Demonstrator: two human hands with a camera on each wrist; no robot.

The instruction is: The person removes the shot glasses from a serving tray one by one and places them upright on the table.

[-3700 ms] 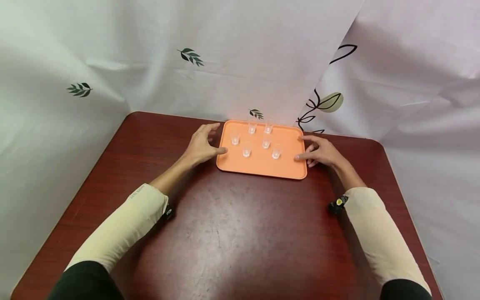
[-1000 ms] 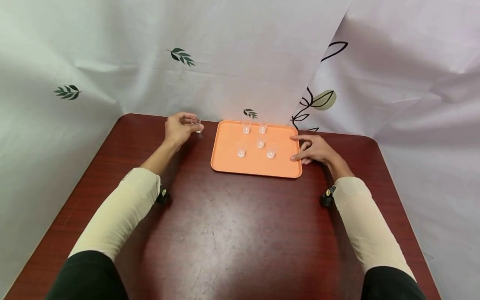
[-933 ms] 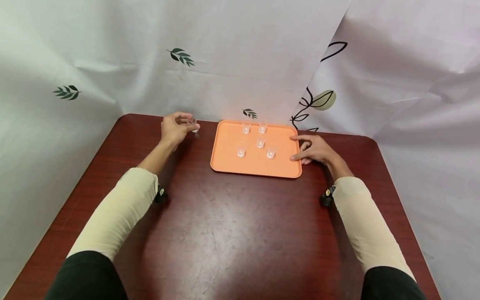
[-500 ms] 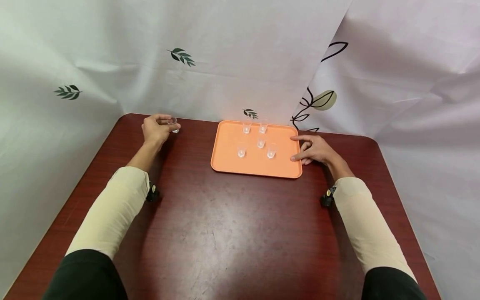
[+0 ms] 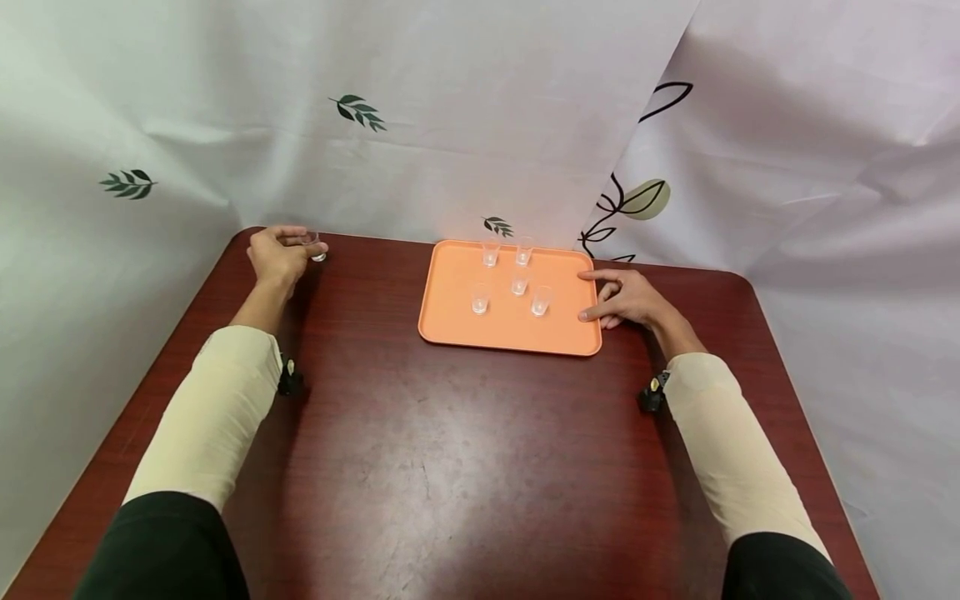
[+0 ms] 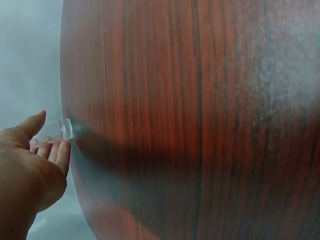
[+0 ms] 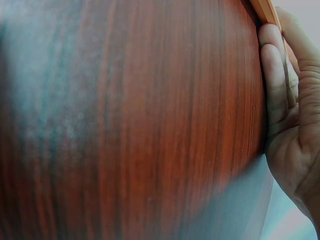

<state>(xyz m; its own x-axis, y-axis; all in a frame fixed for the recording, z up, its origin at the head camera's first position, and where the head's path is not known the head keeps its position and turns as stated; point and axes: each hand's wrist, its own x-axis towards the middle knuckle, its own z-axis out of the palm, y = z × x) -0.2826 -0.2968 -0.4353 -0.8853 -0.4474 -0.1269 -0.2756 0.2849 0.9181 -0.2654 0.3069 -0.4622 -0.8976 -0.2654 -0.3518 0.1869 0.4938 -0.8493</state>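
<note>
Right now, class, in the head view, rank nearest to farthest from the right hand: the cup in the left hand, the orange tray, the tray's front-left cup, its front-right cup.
1. Orange tray: right edge in the right hand.
2. Front-right cup: on the tray, right side.
3. Front-left cup: on the tray, left side.
4. Held cup: in the left hand, off the tray.
</note>
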